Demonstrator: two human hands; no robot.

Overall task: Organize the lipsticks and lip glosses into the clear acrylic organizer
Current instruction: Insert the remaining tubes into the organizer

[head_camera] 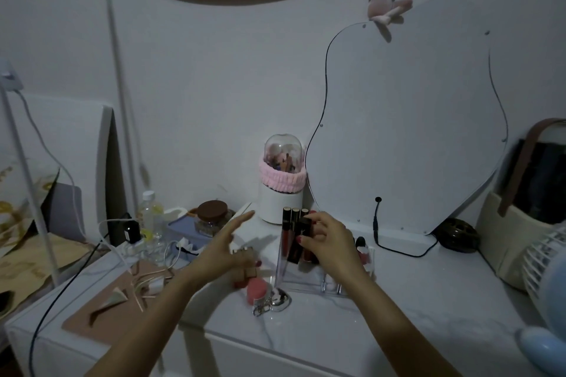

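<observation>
A clear acrylic organizer (301,280) stands on the white dresser top. Several dark lip gloss tubes with gold caps (289,228) stand upright in its back-left slots, and a red-topped tube (363,249) sits at its right side. My right hand (329,243) pinches a black lipstick with a gold logo (300,242), tilted, its lower end inside the organizer. To the left, my left hand (231,243) grips a few rose-gold lipstick tubes (243,269) with its thumb, index finger stretched out.
A pink makeup sponge (255,291) and a silver keychain (274,303) lie in front of the organizer. Behind stand a domed brush holder (281,190) and a curvy mirror (413,131). A jar (213,219), bottle and cables crowd the left; a fan (548,269) and a bag stand at the right.
</observation>
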